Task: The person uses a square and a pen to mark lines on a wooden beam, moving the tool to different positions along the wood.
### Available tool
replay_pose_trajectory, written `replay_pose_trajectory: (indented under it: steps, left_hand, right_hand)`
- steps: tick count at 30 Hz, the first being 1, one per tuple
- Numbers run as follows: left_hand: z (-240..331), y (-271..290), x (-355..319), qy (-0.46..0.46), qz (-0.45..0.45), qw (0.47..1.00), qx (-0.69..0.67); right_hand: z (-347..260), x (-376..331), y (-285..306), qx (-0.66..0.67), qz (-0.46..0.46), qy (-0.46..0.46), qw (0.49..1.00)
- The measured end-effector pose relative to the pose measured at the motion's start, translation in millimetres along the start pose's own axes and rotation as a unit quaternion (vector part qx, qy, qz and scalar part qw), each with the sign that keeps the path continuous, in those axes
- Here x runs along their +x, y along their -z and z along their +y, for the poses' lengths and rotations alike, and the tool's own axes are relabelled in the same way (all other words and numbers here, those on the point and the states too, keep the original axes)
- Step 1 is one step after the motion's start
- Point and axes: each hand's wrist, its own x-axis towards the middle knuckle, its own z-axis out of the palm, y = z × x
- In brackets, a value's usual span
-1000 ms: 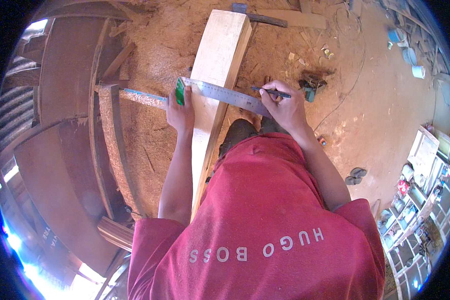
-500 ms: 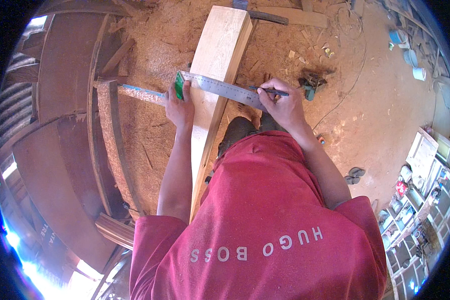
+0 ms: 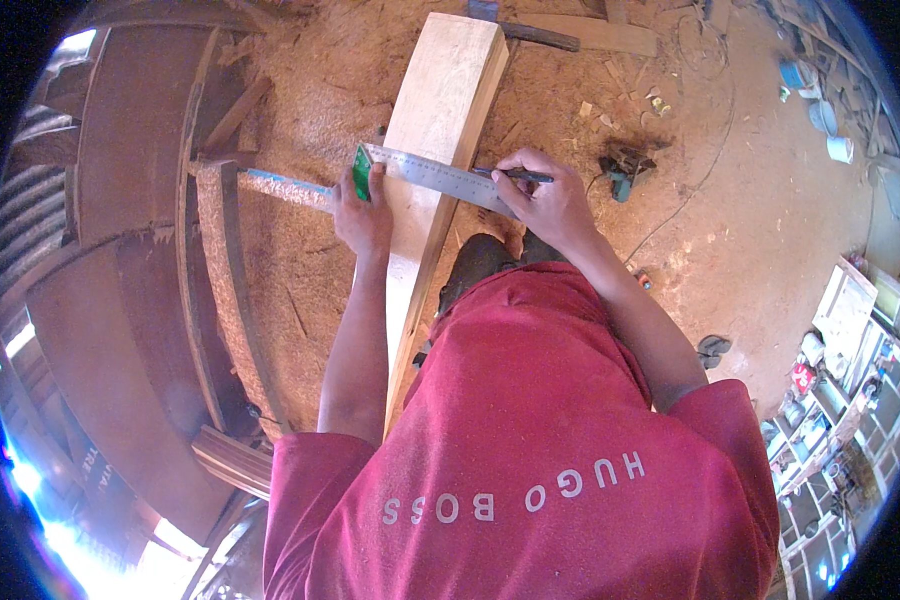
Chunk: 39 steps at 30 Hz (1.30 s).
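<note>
A try square with a green stock and a metal ruler blade lies across a long pale wooden board. My left hand grips the green stock against the board's left edge, thumb on its near side. In my right hand is a dark pen, pinched between the fingers and pointing left. Its tip is close to the blade, just past the board's right edge; contact between them is too small to make out. Part of the blade's right end is hidden behind the right hand.
A dark metal tool sits on the dusty ground to the right, near a thin cable. Wooden framing stands at the left. Blue-and-white containers are at the far right, and a cluttered shelf lies below them.
My right hand has moved left with the pen, bringing its tip nearer the board. My left hand and the try square have stayed almost in place.
</note>
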Motion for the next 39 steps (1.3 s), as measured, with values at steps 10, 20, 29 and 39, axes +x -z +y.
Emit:
replay_pose_trajectory:
  steps: [10, 20, 29, 39]
  left_hand:
    - [0, 0, 1, 0.016, -0.008, 1.0, -0.02]
    - [3, 5, 2, 0.011, -0.016, 1.0, 0.004]
    - [6, 8, 2, 0.019, -0.016, 1.0, -0.007]
    - [5, 10, 2, 0.026, -0.046, 0.998, -0.019]
  right_hand:
    - [6, 20, -26, -0.024, -0.011, 0.043, 0.999]
    - [-2, 44, -49, -0.009, -0.044, 0.036, 0.998]
    - [-7, 51, -60, -0.026, -0.07, 0.017, 0.997]
    - [-12, 47, -60, -0.04, -0.061, 0.027, 0.997]
